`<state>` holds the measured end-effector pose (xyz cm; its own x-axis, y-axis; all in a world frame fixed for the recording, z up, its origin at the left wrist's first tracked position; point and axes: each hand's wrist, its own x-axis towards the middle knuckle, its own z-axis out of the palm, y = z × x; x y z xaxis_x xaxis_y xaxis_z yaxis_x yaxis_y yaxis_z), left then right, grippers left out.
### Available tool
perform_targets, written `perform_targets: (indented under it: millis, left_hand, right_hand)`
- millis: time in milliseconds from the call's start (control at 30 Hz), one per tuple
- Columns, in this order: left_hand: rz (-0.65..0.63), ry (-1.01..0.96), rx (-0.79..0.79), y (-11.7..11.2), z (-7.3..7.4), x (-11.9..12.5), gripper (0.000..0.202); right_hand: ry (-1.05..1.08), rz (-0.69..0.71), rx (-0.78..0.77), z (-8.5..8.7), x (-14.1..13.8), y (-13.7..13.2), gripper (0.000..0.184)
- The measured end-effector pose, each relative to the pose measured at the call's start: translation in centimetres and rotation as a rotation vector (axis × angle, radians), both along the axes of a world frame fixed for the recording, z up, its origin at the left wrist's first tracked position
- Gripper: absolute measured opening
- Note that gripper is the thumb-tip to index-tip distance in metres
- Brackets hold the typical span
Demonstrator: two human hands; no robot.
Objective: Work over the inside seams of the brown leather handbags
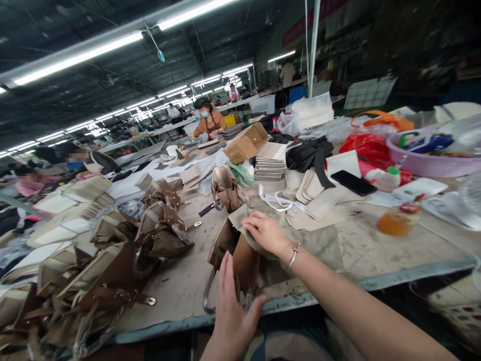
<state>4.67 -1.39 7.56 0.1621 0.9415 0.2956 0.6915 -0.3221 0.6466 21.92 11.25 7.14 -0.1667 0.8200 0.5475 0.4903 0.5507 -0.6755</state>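
Note:
A brown handbag (246,260) stands at the near edge of the worktable, its mouth gaping and a clear-wrapped handle hanging on the near side. My left hand (233,313) lies against the near side of this bag, fingers stretched out and thumb apart. Over the bag's far right side, my right hand (267,233) has its fingers closed on the edge of an olive-grey cloth (319,245). The cloth spreads from the bag onto the table to the right. Part of the bag is hidden behind my hands. A smaller brown bag (225,188) stands just beyond.
Several brown handbags (108,281) crowd the table (180,296) on the left. Beyond my right hand are beige panels (315,195), black strips (308,155) and a phone (353,182). An amber glue pot (397,220) stands right. A co-worker (210,120) sits across the table.

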Motion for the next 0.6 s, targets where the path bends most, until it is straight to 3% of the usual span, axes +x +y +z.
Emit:
perform_targets:
  millis: [100, 233, 300, 433, 500, 600]
  left_hand:
    - [0.128, -0.255, -0.187, 1.8, -1.5, -0.4, 0.081]
    - [0.018, -0.297, -0.328, 4.3, -1.7, -1.9, 0.037]
    - [0.033, -0.453, -0.384, 4.9, -1.1, -2.6, 0.034]
    - [0.178, -0.953, -0.493, 5.6, 0.7, -4.0, 0.032]
    - [0.253, -1.166, -0.478, 6.2, 1.7, -5.0, 0.027]
    - [0.308, -1.413, -0.451, 7.2, 2.8, -6.8, 0.025]
  right_hand:
    - [0.028, -0.044, -0.023, -0.1, 0.0, 0.4, 0.020]
    - [0.022, -0.235, -0.078, -0.8, 2.8, 1.7, 0.020]
    - [-0.008, -0.375, -0.114, -1.2, 5.3, 2.4, 0.022]
    - [-0.098, -0.634, -0.183, -1.8, 10.3, 2.1, 0.031]
    - [-0.129, -0.690, -0.208, -1.8, 12.0, 1.1, 0.034]
    - [-0.138, -0.666, -0.189, -1.6, 13.5, -0.8, 0.038]
